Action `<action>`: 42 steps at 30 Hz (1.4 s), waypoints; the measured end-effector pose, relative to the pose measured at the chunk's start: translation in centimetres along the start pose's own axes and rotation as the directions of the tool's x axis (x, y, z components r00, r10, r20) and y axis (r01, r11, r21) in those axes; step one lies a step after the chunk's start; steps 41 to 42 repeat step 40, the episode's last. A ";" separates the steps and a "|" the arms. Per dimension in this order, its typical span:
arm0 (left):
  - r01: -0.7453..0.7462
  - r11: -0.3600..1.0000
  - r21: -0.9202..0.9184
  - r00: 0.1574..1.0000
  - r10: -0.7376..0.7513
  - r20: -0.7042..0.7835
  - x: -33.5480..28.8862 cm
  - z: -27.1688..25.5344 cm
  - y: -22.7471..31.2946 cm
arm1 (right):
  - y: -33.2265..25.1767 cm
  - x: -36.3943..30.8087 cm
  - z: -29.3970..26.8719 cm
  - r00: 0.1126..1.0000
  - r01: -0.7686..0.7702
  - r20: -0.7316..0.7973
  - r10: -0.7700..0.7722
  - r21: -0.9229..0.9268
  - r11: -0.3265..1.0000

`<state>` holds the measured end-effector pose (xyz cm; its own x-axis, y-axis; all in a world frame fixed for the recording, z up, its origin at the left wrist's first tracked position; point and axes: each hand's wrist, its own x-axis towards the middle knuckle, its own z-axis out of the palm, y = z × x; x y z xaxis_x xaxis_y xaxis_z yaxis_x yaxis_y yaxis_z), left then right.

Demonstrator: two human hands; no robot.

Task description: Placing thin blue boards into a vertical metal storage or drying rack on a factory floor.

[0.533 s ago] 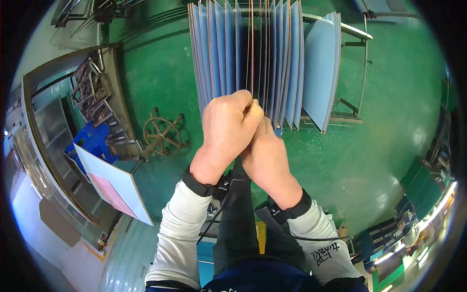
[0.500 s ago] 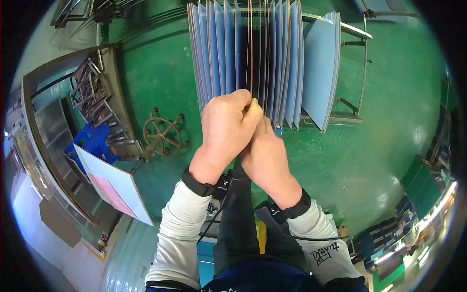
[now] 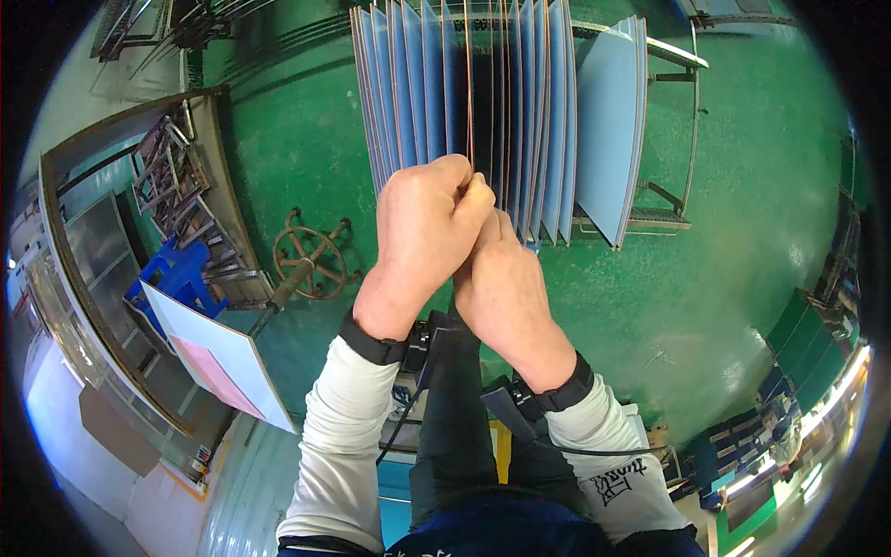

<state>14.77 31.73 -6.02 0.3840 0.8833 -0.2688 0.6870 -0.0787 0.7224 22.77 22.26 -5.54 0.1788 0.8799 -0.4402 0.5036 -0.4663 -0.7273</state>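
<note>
Hands, two. The left hand and right hand are pressed together at the centre of the view, fingers curled narrow and pinched at the near edge of a thin panel; whether either hand actually grips that edge cannot be told, as the fingertips are hidden behind the knuckles. Each wrist carries one black strap, two in all, over white sleeves.

Panels, pale blue with brownish edges: roughly a dozen stand on edge, fanned side by side in one metal rack on the green floor; the exact count is unclear where the sheets crowd together at the middle. One further blue panel leans tilted at the rack's right end, apart from the fan.

Rusty handwheel, one, lying on the floor left of the hands, with one dark rod running from it toward the lower left.

White board, one, with one pink rectangle on its face, tilted, at the lower left.

Blue frame, one, just behind the white board.

Metal bin, one, long and open-topped, along the left edge; it holds a jumble of grey metal frames, too tangled to count.
</note>
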 end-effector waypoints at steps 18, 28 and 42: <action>0.149 0.979 0.138 0.989 -0.149 -0.010 -0.4 2.6 -5.6 | 3.0 -0.6 -0.9 0.997 -0.062 -0.043 0.059 -0.059 0.996; 0.034 0.902 0.430 0.855 -0.249 0.454 -16.5 2.1 -8.5 | 9.3 -12.9 -7.5 0.979 -0.195 0.029 0.199 -0.113 0.974; -0.377 0.875 0.303 0.345 -0.170 0.923 -19.0 -5.7 -11.1 | 16.5 -45.7 -4.5 0.405 -0.814 -0.134 0.904 0.398 0.424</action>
